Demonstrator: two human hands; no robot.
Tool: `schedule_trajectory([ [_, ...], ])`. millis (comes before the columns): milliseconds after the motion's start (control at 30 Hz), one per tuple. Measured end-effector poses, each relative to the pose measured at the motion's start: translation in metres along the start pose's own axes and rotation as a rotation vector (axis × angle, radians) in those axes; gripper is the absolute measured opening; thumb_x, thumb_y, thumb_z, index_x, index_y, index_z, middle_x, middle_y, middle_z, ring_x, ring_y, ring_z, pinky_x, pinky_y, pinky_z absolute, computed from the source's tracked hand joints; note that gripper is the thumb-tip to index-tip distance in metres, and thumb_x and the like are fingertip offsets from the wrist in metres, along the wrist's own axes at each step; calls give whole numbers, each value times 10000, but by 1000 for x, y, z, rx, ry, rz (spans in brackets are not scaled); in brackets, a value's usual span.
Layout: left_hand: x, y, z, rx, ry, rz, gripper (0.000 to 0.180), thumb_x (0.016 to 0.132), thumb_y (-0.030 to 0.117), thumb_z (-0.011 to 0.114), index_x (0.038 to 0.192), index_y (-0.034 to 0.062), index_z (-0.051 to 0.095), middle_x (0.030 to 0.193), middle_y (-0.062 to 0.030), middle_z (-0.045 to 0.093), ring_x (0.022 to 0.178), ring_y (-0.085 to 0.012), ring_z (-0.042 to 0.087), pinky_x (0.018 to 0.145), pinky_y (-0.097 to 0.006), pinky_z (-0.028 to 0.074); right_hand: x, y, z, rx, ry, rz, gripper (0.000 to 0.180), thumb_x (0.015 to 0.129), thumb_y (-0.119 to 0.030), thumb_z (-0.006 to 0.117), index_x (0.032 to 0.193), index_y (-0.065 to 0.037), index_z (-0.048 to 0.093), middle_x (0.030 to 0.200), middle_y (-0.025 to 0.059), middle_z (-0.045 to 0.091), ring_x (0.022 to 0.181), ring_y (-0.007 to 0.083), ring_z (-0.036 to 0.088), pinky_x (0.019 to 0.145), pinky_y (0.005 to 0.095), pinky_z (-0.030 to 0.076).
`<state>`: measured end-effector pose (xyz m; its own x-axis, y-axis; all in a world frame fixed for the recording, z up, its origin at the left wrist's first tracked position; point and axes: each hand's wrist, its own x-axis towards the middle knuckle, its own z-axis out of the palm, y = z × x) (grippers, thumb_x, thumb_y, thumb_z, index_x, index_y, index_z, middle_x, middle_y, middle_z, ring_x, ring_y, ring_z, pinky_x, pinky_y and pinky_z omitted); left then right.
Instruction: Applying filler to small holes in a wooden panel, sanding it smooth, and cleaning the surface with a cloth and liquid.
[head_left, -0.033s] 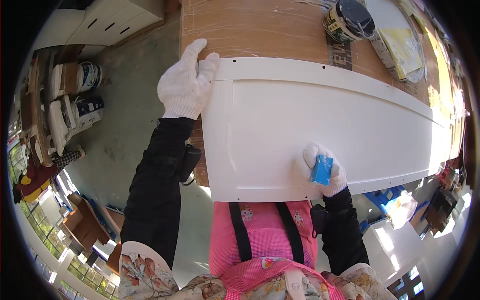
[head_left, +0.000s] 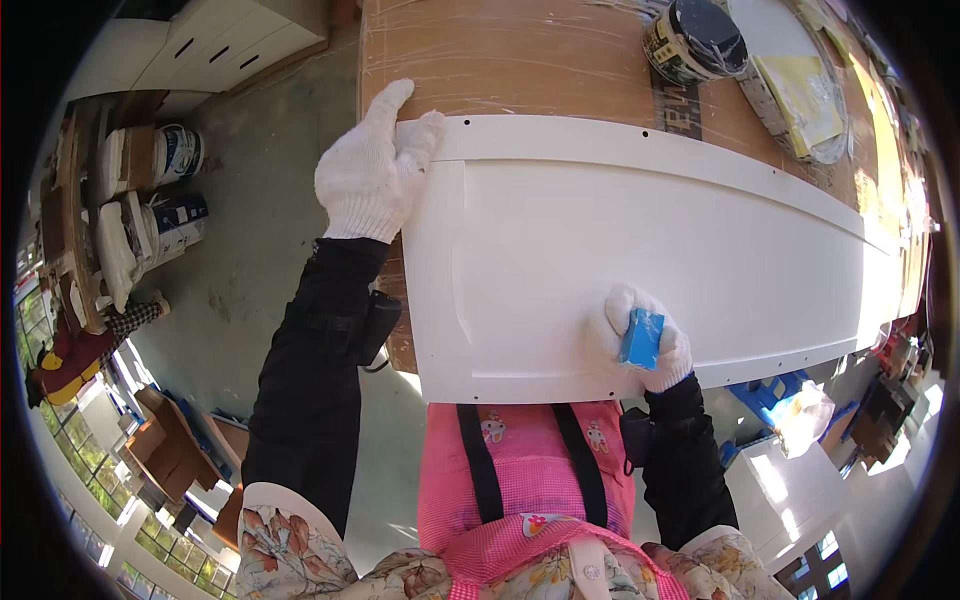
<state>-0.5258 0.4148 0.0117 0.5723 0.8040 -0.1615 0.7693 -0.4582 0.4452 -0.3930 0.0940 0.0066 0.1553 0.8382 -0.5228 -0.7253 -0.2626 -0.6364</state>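
A long white panel [head_left: 560,240] with a raised border and small holes along its edges lies before me on a cardboard-topped surface. My left hand [head_left: 370,175], in a white knitted glove, grips the panel's far left corner. Its thumb rests on the corner and its forefinger stretches out past the edge; the other fingers are curled and partly hidden. Near the panel's front edge, right of the middle, my right hand [head_left: 650,345], gloved too, is closed round a small blue rectangular block [head_left: 642,338] with whitish dust on it. The block's underside is hidden.
Beyond the panel, brown cardboard [head_left: 520,60] under clear film bears a dark-lidded bucket [head_left: 695,40] and a film-wrapped oval piece [head_left: 800,100]. At left, containers [head_left: 178,225] stand near a wooden rack. A blue stool-like object [head_left: 770,400] stands below the panel at right.
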Motion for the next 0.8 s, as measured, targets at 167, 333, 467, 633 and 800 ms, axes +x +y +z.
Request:
schedule_trajectory([
  [167, -9, 24, -17, 366, -38, 224, 1005, 781, 739, 694, 1539, 147, 405, 1176, -144, 716, 1036, -305, 716, 875, -427, 556, 3, 2, -3, 34, -32, 1, 799, 686, -774, 795, 932, -52, 556, 822, 17, 555, 715, 107, 528, 616, 236, 404],
  [333, 1, 58, -26, 518, -289, -59, 1073, 774, 703, 712, 1585, 117, 325, 1190, -179, 715, 1085, -314, 710, 921, -416, 547, 2, 3, -5, 58, -68, 24, 775, 682, -715, 836, 971, -50, 562, 851, 14, 564, 709, 96, 526, 597, 231, 403],
  [467, 1, 57, -34, 524, -298, -34, 1038, 807, 707, 678, 1585, 115, 329, 1134, -174, 731, 1026, -315, 727, 912, -417, 548, 1, 2, -4, 118, -62, 16, 757, 673, -676, 862, 988, -57, 561, 882, 20, 575, 687, 77, 520, 572, 216, 397],
  [633, 7, 50, -36, 608, -363, 25, 885, 966, 631, 469, 1625, 94, 224, 1568, -239, 402, 1443, -367, 420, 1104, -491, 425, 5, 0, -3, 140, -107, 36, 751, 677, -672, 861, 998, -62, 561, 896, 28, 577, 682, 84, 524, 574, 224, 405],
  [800, -22, 93, 29, 673, -281, 379, 929, 987, 603, 442, 1620, -6, 139, 1683, -286, 58, 1566, -446, 29, 1264, -508, -5, 6, -1, -3, 184, -153, 84, 781, 680, -698, 848, 1009, -52, 554, 891, 32, 578, 690, 90, 532, 590, 233, 421],
])
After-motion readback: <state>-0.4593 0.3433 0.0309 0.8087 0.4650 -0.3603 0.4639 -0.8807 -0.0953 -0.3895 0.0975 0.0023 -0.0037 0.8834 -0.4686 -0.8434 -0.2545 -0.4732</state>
